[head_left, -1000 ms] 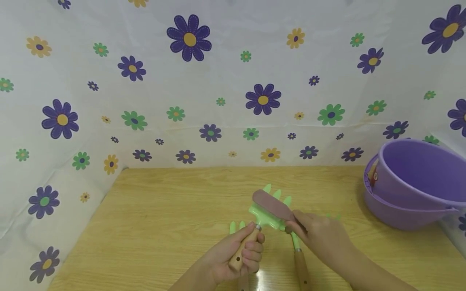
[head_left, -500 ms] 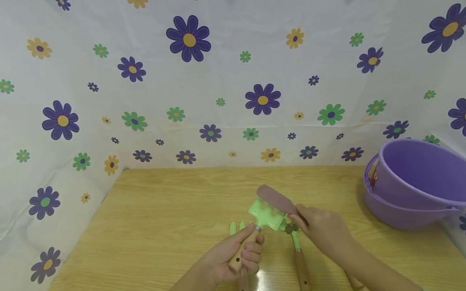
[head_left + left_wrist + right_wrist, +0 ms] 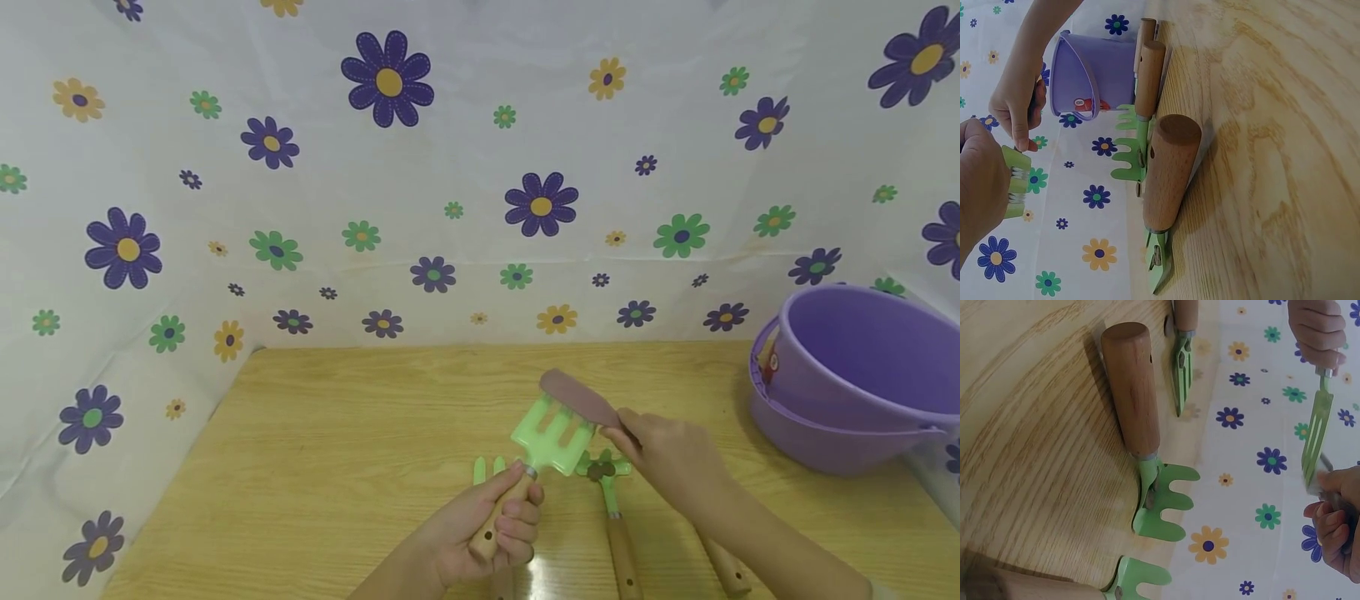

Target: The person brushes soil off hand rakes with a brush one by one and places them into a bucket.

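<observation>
My left hand grips the wooden handle of a light green garden fork, its tines pointing up and away. In my right hand is a flat mauve-brown blade with a rounded end, like a spatula; the fingers cover its dark handle. The blade lies across the fork's tine tips. In the right wrist view, both the held fork and the right hand appear above the table. A green hand rake with brown lumps at its head lies on the table below.
Another green forked tool lies partly under the left hand. A further wooden handle shows beneath the right forearm. At the right stands a purple bucket. A flowered cloth hangs behind the wooden table.
The right hand has slid the blade up and to the right, from across the tines to their tips. The left hand and fork have barely moved. A wooden handle has come into view.
</observation>
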A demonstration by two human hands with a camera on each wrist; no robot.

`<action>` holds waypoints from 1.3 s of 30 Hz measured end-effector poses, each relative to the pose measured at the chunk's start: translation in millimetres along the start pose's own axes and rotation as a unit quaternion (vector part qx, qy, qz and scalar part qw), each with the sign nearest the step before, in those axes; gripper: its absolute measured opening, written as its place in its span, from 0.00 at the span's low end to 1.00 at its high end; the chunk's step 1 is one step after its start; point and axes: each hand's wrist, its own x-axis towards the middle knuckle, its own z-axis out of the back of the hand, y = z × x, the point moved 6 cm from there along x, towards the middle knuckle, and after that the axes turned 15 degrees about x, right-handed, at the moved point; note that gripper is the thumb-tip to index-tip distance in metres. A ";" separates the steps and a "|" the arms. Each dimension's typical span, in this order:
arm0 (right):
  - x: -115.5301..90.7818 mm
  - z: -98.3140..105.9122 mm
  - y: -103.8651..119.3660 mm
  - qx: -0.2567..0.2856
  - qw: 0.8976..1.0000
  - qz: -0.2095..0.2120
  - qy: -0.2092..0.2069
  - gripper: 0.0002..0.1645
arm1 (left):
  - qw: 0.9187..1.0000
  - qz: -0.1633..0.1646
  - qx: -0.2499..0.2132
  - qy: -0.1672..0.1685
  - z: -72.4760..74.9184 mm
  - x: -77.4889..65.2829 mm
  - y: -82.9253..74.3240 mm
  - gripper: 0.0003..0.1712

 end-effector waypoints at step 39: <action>18.1 31.5 28.7 -0.019 0.999 0.017 -0.034 0.35 | 0.999 0.000 -0.033 -0.008 4.7 -8.0 5.0 0.19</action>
